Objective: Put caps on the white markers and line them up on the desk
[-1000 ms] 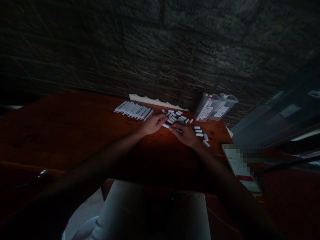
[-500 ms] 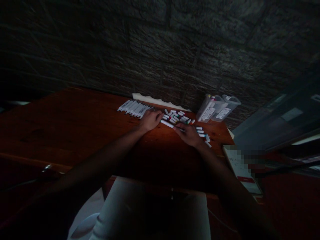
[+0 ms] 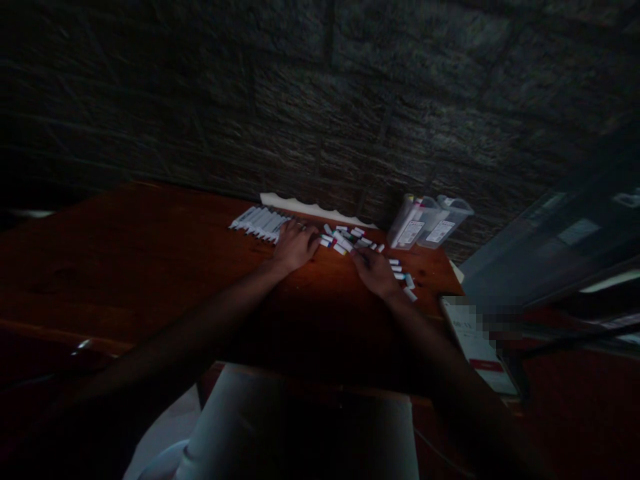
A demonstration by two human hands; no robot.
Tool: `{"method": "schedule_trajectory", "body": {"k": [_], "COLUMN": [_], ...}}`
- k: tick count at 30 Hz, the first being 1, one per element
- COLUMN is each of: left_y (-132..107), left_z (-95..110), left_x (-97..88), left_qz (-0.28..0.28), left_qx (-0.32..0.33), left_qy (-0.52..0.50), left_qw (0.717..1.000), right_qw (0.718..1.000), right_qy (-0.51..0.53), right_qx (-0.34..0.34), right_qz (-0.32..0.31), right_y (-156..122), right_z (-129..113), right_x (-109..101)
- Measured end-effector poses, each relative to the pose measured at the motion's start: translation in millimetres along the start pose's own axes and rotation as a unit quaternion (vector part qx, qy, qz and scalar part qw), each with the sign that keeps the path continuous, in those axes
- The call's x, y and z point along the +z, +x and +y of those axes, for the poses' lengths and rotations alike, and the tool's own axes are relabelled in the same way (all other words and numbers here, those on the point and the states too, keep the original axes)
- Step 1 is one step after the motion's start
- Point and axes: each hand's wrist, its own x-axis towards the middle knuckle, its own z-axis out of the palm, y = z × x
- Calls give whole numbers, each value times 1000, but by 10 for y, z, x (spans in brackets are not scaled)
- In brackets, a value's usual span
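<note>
My right hand (image 3: 376, 270) is closed on a white marker (image 3: 342, 240), which points up and to the left over a scatter of marker caps. My left hand (image 3: 296, 245) lies at the right end of a row of white markers (image 3: 256, 221), fingers apart and reaching over the last ones. It seems to hold nothing. Loose white caps (image 3: 340, 248) with coloured ends lie between the hands. More caps (image 3: 395, 269) are just right of my right hand.
Two clear plastic containers (image 3: 444, 230) stand at the back right, the left one with a few markers inside. A wavy-edged white strip (image 3: 315, 210) lies along the stone wall. On the wooden table's (image 3: 150, 267) right edge rests a tablet-like device (image 3: 477, 343).
The marker lay level between both hands; now only my right hand holds it, tilted upward. My left hand has come away from it to the row. The view has shifted slightly.
</note>
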Motion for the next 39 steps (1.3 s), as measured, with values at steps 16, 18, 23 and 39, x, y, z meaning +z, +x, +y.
{"method": "schedule_trajectory", "body": {"k": [16, 18, 23, 39], "left_y": [-95, -86, -76, -66], "left_z": [264, 253, 239, 239], "left_x": [-18, -14, -10, 13], "left_qz": [-158, -164, -171, -180], "left_qx": [206, 207, 203, 192], "left_qy": [-168, -183, -205, -223], "left_qw": [951, 947, 942, 939], "right_qw": [988, 990, 992, 993], "right_qy": [150, 134, 109, 117], "right_qx": [33, 47, 62, -11], "right_qz": [3, 2, 4, -29], "right_y": [45, 46, 39, 56], "right_z": [22, 25, 29, 95], "right_x": [30, 19, -12, 45]}}
